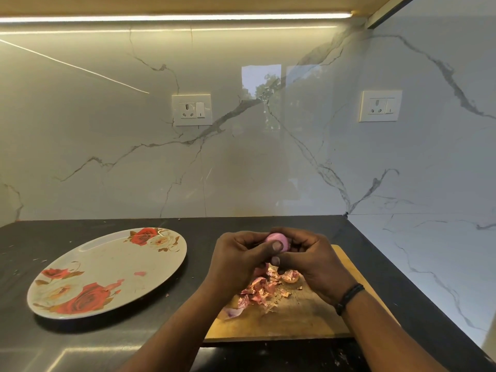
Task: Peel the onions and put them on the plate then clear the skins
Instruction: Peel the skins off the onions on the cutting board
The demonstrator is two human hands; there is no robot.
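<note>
Where the dark, glossy table [80, 353] reached furthest left, a round melamine plate printed with red and cream roses [107, 272] lay flat, one small pink scrap [139, 273] resting on its pale middle. Right of it, the left hand [236, 261] curled round a small, smooth, pale-pink peeled onion [276, 241], its thumb pressed across the bulb's near face. Too little of the rounded bulb showed between the fingers to tell its long axis or which way its tip pointed. It was held in the air above the far end of a rectangular wooden chopping board [295, 323], whose worn, scored surface ran lengthwise away from the person. Beneath the hands a heap of dry, papery pink-brown onion skins [263, 288] lay crumpled on the board. The right hand [314, 264], with a black braided band [349, 298] at the wrist, gripped the onion from the other side, fingers bent. Behind, two white wall sockets [192, 110] sat in the veined marble-look backsplash [107, 157].
</note>
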